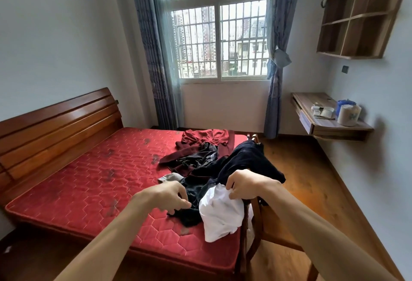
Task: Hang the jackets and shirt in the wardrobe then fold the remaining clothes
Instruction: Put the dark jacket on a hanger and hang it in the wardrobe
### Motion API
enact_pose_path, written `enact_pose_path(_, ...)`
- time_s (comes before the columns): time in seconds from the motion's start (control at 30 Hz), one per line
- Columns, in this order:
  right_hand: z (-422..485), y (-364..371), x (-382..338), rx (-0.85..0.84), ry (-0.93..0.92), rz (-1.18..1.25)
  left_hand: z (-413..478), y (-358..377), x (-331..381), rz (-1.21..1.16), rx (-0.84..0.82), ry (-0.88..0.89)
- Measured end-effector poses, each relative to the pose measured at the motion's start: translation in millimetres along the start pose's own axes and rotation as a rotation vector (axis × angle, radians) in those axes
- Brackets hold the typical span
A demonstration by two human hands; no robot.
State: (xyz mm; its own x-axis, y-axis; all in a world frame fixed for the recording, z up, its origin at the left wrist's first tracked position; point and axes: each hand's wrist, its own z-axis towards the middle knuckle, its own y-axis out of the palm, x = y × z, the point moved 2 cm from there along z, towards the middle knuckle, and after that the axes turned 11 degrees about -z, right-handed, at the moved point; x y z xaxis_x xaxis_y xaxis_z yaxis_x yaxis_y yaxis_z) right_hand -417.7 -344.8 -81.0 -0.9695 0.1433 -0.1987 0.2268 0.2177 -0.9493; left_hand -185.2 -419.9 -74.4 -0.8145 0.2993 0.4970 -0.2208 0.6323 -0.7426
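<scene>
Right hand [243, 183]: its fingers are curled round the top edge of the white shirt [219, 216] and pinch it.
Left hand [169, 196]: its fingers are bent, with the tips at the black cloth [189, 216]. I cannot tell if it has hold of the cloth.
Where the shirt is: at the near right corner of the red mattress [89, 180], partly hanging over the edge.
Shirt from the hands: right under the right hand, and just to the right of the left hand. The right hand is nearer, since it is already touching the shirt.
Long way of the shirt: from the right hand down toward the near edge of the mattress.
Which way it points: the held end is up and the loose end hangs low, toward the person.
Things around it: the black cloth touches its left side. A dark blue jacket [249, 160] lies just behind the right hand.
Next move, I think: lift the shirt straight up so it comes free of the pile.
Wardrobe: it is not in view.
</scene>
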Motion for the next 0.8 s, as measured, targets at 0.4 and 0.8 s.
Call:
enact_pose_path(0.4,125,5,70,-0.07,0.066,-0.01,169,-35,3,0.031,-0.085,0.022)
enact_pose_path(0.8,272,-40,109,-0.081,0.173,0.029,339,-106,8,-0.047,-0.17,0.115)
